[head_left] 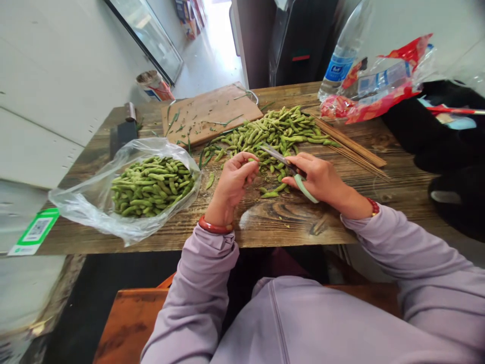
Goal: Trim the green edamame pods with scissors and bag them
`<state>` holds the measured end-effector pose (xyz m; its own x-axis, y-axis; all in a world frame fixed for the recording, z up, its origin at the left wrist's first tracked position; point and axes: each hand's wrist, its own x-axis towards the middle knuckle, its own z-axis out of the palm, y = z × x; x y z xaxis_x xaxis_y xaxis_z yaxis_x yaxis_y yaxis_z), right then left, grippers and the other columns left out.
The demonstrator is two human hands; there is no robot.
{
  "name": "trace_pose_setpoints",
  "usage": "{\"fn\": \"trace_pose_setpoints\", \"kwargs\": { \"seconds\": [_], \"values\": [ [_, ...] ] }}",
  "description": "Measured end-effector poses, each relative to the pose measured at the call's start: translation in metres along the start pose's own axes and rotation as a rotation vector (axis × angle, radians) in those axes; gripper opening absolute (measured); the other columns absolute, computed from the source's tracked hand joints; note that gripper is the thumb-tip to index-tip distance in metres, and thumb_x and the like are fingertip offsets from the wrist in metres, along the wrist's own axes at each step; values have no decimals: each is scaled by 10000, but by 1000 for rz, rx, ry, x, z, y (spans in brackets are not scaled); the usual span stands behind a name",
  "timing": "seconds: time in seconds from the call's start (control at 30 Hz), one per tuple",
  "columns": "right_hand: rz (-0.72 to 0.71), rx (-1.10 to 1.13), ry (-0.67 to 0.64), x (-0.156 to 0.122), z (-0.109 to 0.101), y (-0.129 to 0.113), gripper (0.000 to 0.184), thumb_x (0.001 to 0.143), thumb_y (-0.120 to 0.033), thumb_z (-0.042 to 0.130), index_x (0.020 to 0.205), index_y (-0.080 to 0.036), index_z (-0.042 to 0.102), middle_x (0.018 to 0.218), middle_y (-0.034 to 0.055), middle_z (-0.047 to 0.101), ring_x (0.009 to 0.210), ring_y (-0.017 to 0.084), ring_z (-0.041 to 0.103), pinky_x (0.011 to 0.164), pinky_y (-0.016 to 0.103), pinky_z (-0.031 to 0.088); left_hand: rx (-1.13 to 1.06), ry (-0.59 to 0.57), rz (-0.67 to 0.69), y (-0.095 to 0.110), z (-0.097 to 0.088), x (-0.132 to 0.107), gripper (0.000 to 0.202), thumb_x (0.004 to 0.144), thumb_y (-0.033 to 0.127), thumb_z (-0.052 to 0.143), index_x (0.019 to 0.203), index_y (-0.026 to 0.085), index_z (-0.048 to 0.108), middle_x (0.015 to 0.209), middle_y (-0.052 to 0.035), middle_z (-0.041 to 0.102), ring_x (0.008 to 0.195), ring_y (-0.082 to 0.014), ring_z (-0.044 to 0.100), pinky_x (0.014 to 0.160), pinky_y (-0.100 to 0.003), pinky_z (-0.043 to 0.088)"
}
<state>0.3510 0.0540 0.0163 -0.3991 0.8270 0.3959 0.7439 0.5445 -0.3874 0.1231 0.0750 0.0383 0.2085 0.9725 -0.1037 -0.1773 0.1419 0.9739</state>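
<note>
Clear crinkled plastic sits at your far left: a see-through bag [76,205] lying open on the dark-grained wooden tabletop [284,222], filled with a heap of green soybean pods [151,184]. Behind it lies a pale wooden cutting board [212,114] strewn with thin green trimmings. Moving right, your left hand [233,184], a red bangle [215,227] at its wrist, hovers over the tabletop with its grip pressed together, thumb against fingertips, pinching what looks like a single green pod [253,161]. The fingers hide most of it, so you cannot tell how it is turned. Just right of that pinch are the metal scissors with pale green handles [280,157]. Their long axis runs from your right hand up and to the left, blades nearly together, tips just beside your left fingertips. Your right hand [322,179] has its grip wrapped tight around the handles, so the pinched pod lies to the left of the blades. Behind both hands spreads a loose pile of green pods [273,131], with a few strays just below the blades. Further right lie thin wooden skewers [348,144], then a clear water bottle [343,55] and a red-and-clear plastic bag [379,86].
</note>
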Motion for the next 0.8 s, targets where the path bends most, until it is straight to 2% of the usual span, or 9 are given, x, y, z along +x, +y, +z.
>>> {"fn": "trace_pose_setpoints", "kwargs": {
  "seconds": [0.1, 0.2, 0.37, 0.63, 0.8],
  "values": [
    [25, 10, 37, 1, -1, 3, 417, 889, -406, 693, 1247, -199, 639, 1001, 85, 675, 787, 231, 636, 705, 347, 510, -81, 12, -6, 2, -2, 1, 230, 682, 222, 759, 827, 175, 586, 671, 29, 622, 458, -33, 416, 412, -163, 202],
    [-17, 28, 18, 0, 1, 1, 466, 862, -376, 725, 1274, -183, 626, 1033, 92, 673, 787, 230, 638, 711, 352, 521, -98, -10, -8, 2, -3, 1, 263, 700, 260, 781, 854, 177, 584, 705, 12, 654, 461, -37, 438, 408, -159, 202],
    [-61, 67, -12, -2, 5, -4, 520, 838, -374, 760, 1299, -191, 606, 1077, 93, 670, 806, 227, 649, 739, 355, 531, -131, 15, -21, -4, -2, 2, 277, 647, 236, 838, 813, 169, 626, 653, 39, 582, 462, -21, 389, 413, -163, 203],
    [-89, 75, -17, -2, 8, -2, 440, 866, -377, 738, 1249, -190, 629, 993, 70, 670, 777, 213, 637, 696, 325, 500, -44, -49, -33, -10, 3, 0, 303, 640, 317, 875, 807, 165, 673, 627, 41, 547, 468, -31, 363, 423, -192, 174],
    [-82, 49, 7, -3, 5, -1, 421, 889, -364, 707, 1252, -165, 630, 1005, 86, 671, 757, 213, 634, 702, 336, 504, 59, -94, -7, -8, 2, -1, 309, 732, 406, 813, 818, 137, 688, 669, 7, 602, 488, -40, 395, 436, -202, 204]
  ]
}}
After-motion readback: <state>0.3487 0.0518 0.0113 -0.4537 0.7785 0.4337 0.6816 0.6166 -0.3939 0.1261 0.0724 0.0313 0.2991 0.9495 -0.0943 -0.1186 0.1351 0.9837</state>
